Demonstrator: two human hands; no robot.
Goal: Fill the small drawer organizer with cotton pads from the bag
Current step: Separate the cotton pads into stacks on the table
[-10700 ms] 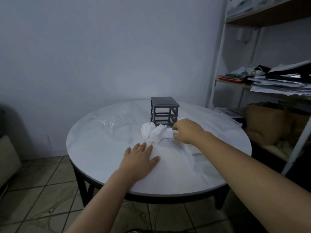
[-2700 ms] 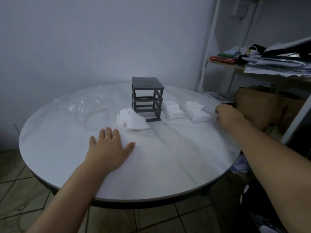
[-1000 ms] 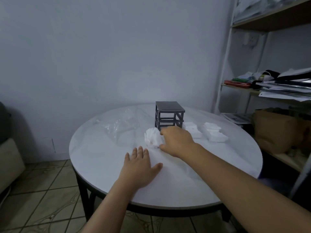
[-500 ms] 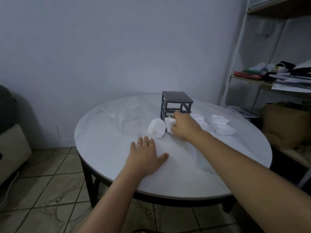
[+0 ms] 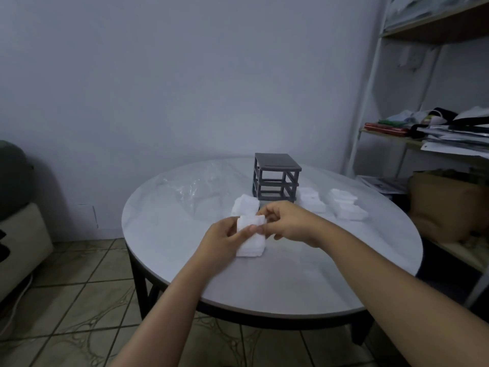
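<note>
A stack of white cotton pads (image 5: 251, 238) is held above the round white table (image 5: 304, 282) between both hands. My left hand (image 5: 221, 243) grips its left side, thumb on top. My right hand (image 5: 287, 221) pinches its upper right edge. Behind it a smaller pile of pads (image 5: 244, 205) lies on the table. The dark grey drawer organizer frame (image 5: 275, 177) stands further back with its slots showing no drawers. Two white drawers filled with pads (image 5: 311, 198) (image 5: 345, 207) sit to its right. The clear plastic bag (image 5: 195, 188) lies crumpled at the back left.
A white metal shelf unit (image 5: 434, 133) with papers and clothes stands at the right, close to the table edge. A brown paper bag (image 5: 447, 202) sits on its lower shelf. A beige sofa (image 5: 18, 245) is at the left over the tiled floor.
My right hand pulled a stack of pads off the pile and drew it toward me. My left hand lifted from the table and took hold of the stack's other side.
</note>
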